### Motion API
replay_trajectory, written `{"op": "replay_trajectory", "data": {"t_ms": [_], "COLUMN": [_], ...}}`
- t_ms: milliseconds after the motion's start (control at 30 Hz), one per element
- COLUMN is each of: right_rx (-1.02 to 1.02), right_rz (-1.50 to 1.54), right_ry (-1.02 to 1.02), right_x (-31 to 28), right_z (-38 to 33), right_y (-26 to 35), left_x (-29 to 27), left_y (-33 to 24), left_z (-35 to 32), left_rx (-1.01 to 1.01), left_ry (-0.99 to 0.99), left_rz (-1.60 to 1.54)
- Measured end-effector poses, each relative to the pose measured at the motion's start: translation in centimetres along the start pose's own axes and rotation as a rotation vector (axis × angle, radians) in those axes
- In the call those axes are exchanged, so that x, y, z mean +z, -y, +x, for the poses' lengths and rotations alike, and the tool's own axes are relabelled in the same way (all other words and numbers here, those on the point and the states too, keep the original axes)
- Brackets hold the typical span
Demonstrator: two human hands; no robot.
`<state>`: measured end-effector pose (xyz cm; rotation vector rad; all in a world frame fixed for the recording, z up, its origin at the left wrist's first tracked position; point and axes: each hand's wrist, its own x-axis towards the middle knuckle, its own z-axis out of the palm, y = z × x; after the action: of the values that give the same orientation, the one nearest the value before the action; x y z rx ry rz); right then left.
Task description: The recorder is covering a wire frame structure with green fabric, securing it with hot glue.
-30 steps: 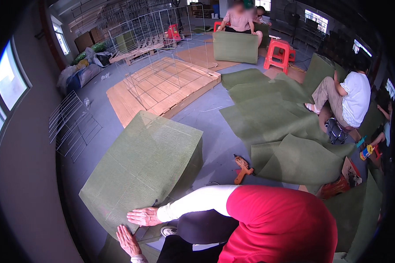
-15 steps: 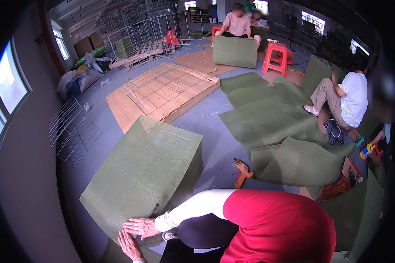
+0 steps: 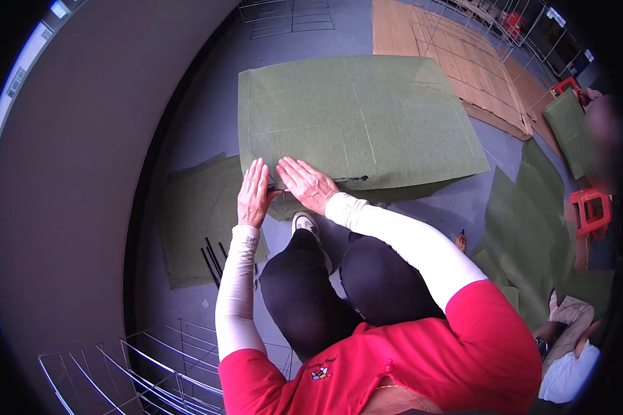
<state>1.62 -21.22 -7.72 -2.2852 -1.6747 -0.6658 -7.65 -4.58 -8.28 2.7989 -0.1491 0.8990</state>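
Observation:
A large green fabric-like sheet [image 3: 367, 117] covers a box-shaped form in front of me, with pale straight lines showing across its top. At its near left corner, my left hand [image 3: 255, 194] lies along the edge, fingers stretched out and close together. Just right of it, my right hand [image 3: 307, 185] rests flat on the sheet, its fingers also extended. A small dark piece, partly hidden, shows between the two hands. Along the near edge, right of my right hand, runs a short black mark or strip [image 3: 353, 178]; I cannot tell which.
More green sheet [image 3: 176, 207] lies at left, with several thin black sticks [image 3: 213, 259] on it. A wire rack [image 3: 166, 373] stands at lower left. Wooden boards [image 3: 439, 55] lie beyond. Green sheets [image 3: 526, 214], a red stool [image 3: 591, 213] and a seated co-worker [image 3: 571, 366] are at right.
My view has turned down and leftward, bringing the wire rack and black sticks into sight. Both hands remain on the sheet's near left corner, fingers extended.

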Motion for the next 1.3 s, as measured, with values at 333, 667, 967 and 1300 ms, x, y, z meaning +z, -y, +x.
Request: {"op": "replay_trajectory", "data": {"t_ms": [333, 667, 967, 1300], "right_rx": [-0.013, -0.002, -0.017, -0.038], "right_rz": [0.083, 0.083, 0.082, -0.077], "right_ry": [0.002, 0.044, -0.001, 0.068], "right_x": [-0.4, -0.3, -0.4, 0.4], "right_z": [-0.1, 0.2, 0.4, 0.0], "right_y": [0.4, 0.6, 1.0, 0.6], "left_x": [-1.4, 0.3, 0.7, -1.7], "left_y": [-1.5, -0.6, 1.2, -3.1], "left_z": [-6.0, -4.7, -6.9, 2.1], "left_rx": [-0.872, -0.984, -0.982, 0.032], "left_ry": [-0.415, -0.386, -0.314, 0.268], "left_rz": [-0.722, -1.379, -1.434, 0.166]}}
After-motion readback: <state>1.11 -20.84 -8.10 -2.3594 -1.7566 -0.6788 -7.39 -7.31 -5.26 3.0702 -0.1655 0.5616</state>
